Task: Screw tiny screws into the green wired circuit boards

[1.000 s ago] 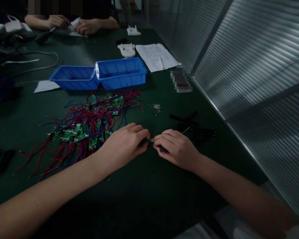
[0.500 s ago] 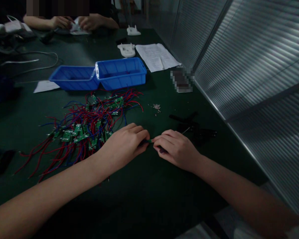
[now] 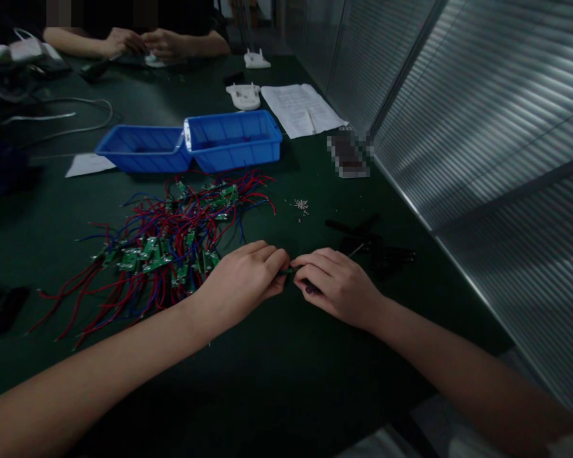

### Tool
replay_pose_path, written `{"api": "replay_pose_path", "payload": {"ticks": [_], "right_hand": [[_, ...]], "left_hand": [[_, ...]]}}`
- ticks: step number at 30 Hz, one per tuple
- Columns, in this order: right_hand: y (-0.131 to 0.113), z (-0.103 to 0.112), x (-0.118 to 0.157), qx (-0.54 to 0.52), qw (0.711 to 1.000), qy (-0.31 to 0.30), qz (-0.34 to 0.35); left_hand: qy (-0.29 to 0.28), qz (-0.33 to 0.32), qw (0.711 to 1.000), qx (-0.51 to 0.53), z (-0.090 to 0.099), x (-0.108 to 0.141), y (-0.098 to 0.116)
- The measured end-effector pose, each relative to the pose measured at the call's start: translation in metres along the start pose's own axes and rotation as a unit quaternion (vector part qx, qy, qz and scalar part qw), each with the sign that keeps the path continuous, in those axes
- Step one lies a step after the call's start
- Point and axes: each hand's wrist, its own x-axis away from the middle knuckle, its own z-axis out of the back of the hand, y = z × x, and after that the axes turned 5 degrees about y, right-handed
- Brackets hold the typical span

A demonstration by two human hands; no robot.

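My left hand (image 3: 253, 275) is closed in a pinch on a small green piece (image 3: 286, 271), mostly hidden by the fingers. Close beside it, my right hand (image 3: 337, 283) has its thumb and finger pressed at the other end of that piece. A screwdriver with a dark handle (image 3: 311, 288) lies within my right palm, its thin metal shaft (image 3: 356, 250) sticking out behind the knuckles. Left of the hands spreads a pile of green circuit boards (image 3: 155, 254) with red and blue wires. Small screws (image 3: 302, 205) lie beyond the hands.
Two blue bins (image 3: 146, 149) (image 3: 233, 141) stand behind the wires. Black parts (image 3: 386, 251) lie right of my right hand. Farther back are papers (image 3: 300, 109), white plastic parts (image 3: 244, 97) and a person's hands (image 3: 162, 46). A slatted glass partition borders the right side.
My left hand has shifted very slightly, its fingertips now nearer my right hand. The other person's hands have moved closer together over a white item.
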Motion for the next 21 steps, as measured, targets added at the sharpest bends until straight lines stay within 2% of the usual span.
{"api": "replay_pose_path", "payload": {"ticks": [13,21], "right_hand": [[0.0009,-0.0009,-0.0008,0.018,1.000,-0.017,-0.015],[0.0028,0.0030,-0.0008,-0.002,1.000,-0.001,-0.017]], "left_hand": [[0.008,-0.026,0.997,-0.070,0.0090,-0.0003,0.0016],[0.016,-0.019,0.999,-0.049,0.0091,0.0007,-0.0031]]}}
